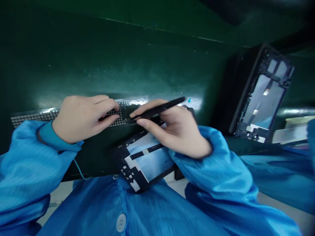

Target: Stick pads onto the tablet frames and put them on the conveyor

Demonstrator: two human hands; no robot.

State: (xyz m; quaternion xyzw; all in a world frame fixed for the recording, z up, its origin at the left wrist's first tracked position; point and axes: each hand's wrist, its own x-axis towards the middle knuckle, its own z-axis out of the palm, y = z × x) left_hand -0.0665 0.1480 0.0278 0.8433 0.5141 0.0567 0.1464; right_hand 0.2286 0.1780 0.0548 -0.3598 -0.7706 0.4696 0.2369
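Note:
My left hand (82, 117) pinches a long clear strip (44, 115) that carries rows of small dark squares and lies across the green bench. My right hand (174, 131) is closed on black tweezers (157, 109), whose tips point left and touch the strip close to my left fingertips. Under my right wrist lies a black phone frame (145, 160) with a pale shiny inner panel, tilted, near my body.
A second phone frame (262, 101) leans tilted at the right on a dark holder. Beside it, at the far right, is a pale tray (292, 131). A blue sleeve (278, 177) stretches across the lower right. The green bench top (123, 59) extends behind.

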